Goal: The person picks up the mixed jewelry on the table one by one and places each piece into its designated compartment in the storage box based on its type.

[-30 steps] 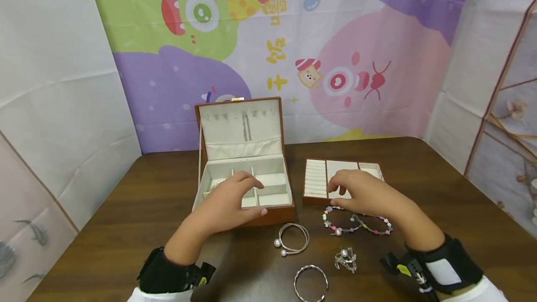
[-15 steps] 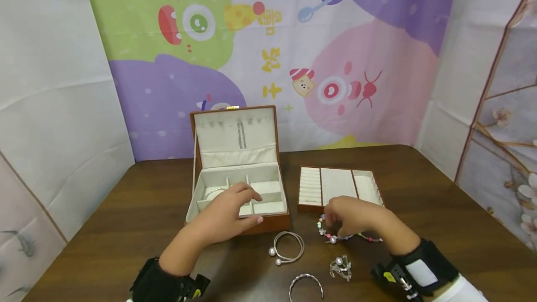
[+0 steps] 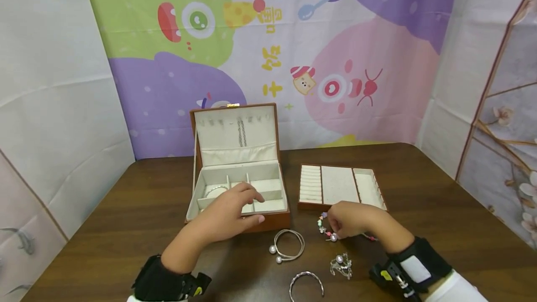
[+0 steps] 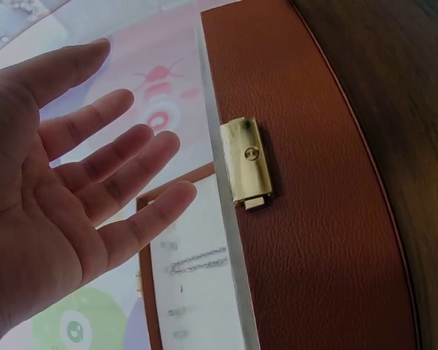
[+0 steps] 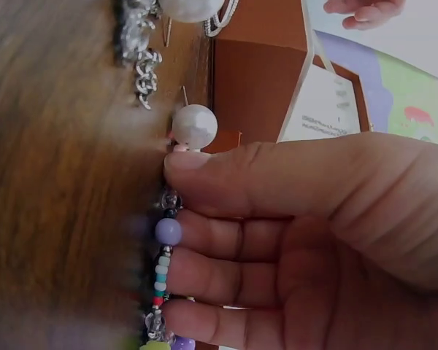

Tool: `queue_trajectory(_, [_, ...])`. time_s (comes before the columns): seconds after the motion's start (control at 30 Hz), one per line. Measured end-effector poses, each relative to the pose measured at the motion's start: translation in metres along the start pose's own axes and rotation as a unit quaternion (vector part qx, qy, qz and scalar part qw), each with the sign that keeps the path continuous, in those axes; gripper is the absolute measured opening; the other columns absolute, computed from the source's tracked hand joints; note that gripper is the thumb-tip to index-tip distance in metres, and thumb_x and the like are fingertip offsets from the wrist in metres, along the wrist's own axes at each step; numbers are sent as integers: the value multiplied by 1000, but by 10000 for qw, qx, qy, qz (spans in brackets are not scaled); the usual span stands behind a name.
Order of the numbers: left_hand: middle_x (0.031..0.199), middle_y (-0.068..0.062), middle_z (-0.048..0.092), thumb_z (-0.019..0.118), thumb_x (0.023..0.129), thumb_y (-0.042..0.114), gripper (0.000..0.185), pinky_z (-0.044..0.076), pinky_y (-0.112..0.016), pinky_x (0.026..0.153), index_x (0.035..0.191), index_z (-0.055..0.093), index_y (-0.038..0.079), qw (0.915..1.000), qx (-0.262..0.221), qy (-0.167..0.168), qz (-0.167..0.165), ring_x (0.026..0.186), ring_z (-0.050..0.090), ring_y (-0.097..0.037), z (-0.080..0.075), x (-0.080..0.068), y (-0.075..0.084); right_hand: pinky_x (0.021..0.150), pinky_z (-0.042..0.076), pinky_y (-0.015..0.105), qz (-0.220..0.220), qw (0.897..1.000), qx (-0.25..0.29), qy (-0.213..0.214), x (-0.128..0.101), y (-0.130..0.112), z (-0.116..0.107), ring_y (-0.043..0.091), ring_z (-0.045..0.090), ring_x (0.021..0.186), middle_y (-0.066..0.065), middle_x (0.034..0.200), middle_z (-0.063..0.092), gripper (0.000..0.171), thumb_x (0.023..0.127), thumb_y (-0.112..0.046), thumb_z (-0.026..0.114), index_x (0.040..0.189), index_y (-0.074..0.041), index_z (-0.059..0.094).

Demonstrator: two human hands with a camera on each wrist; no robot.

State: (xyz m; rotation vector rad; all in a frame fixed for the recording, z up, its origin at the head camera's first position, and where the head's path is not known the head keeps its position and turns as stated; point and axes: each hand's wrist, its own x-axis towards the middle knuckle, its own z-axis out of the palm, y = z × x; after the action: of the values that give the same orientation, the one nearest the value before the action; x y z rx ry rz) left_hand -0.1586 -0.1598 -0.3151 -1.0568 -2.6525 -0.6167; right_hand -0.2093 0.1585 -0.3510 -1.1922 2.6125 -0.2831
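My right hand pinches a colorful beaded bracelet on the table, with curled fingers hiding much of it in the head view. Up close in the right wrist view, the thumb and fingertips lie at its purple bead, near a large white pearl. Over the front of an open brown jewelry box hovers my left hand, fingers spread and holding nothing. The box's gold clasp shows in the left wrist view. Inside one white compartment lies a silver bracelet.
Behind the right hand sits a lined tray with ring rolls. Nearer me lie a coiled bangle with pearl ends, a twisted silver cuff and a silver chain with a pearl. A cartoon cloth hangs behind the table.
The right hand has come down from the tray's front edge onto the beaded bracelet and its fingers have closed there. The left hand stays over the box. The head view has shifted slightly.
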Motion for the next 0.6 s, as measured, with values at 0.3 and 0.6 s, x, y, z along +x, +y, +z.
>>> queue_trajectory(0.3, [105,-3,59,74,86,21,27,50,-35,78,107,66,6,10000,-21,-43,27,90,60,-21,2,2,2,56,34,24,11,9977,541,412,-9,3,-18,5,38,59,-9,65,43,22,76,5,63,72,-13,52])
queue_trajectory(0.6, [106,-3,59,73,88,22,27,50,-36,78,107,66,4,9997,-2,-224,-92,90,61,-22,4,1,2,56,41,26,777,9939,740,-255,-11,6,-13,8,45,61,-6,67,52,28,66,2,84,71,-11,59])
